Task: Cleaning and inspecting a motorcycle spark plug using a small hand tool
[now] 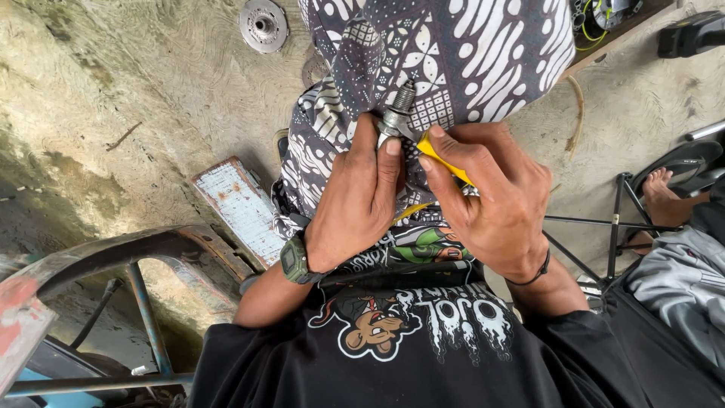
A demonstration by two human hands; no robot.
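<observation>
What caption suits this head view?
Left hand holds a threaded metal part while right hand works it with a yellow tool.

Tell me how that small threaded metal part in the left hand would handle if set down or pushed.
The threaded metal part looks like solid steel, so it is probably stiff and heavy for its size. Its round threaded end suggests it may roll on the concrete floor. The left hand pinches it tightly, so it is perhaps slippery.

The spark plug [398, 113] is dull grey metal with a rough thread. At four o'clock from it, the yellow tool [444, 160] looks like smooth plastic. The patterned cloth [453, 53] is soft. The concrete floor [113, 113] is rough.
</observation>
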